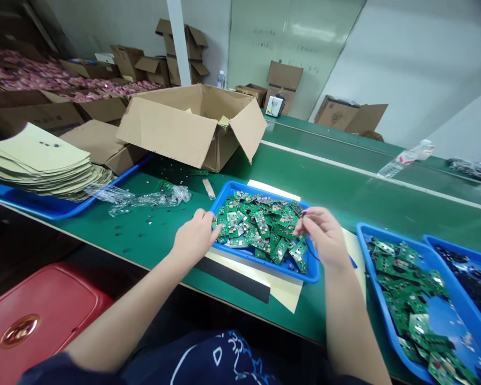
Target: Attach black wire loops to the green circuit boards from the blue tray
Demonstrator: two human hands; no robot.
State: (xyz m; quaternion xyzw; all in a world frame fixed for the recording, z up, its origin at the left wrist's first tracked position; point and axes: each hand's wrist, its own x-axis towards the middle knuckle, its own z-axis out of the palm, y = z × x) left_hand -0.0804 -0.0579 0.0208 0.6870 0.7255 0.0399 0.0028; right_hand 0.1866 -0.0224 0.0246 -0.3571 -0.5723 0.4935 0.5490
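Observation:
A blue tray [313, 271] full of small green circuit boards [260, 224] lies on the green table in front of me. At its left edge is my left hand [196, 235], fingers bent and the thumb apart, touching the rim near some boards. My right hand [320, 232] is over the tray's right side, its thumb and fingers pinched around something small and dark that I cannot make out. Under the tray are pale yellow sheets [291, 294] and a black strip [236, 279].
To the right stand a second blue tray [385, 315] of boards and one with black parts [465, 267]. An open cardboard box [168, 128], crumpled plastic [140, 199] and stacked yellow sheets [40, 155] are at left. A bottle [404, 159] lies farther back.

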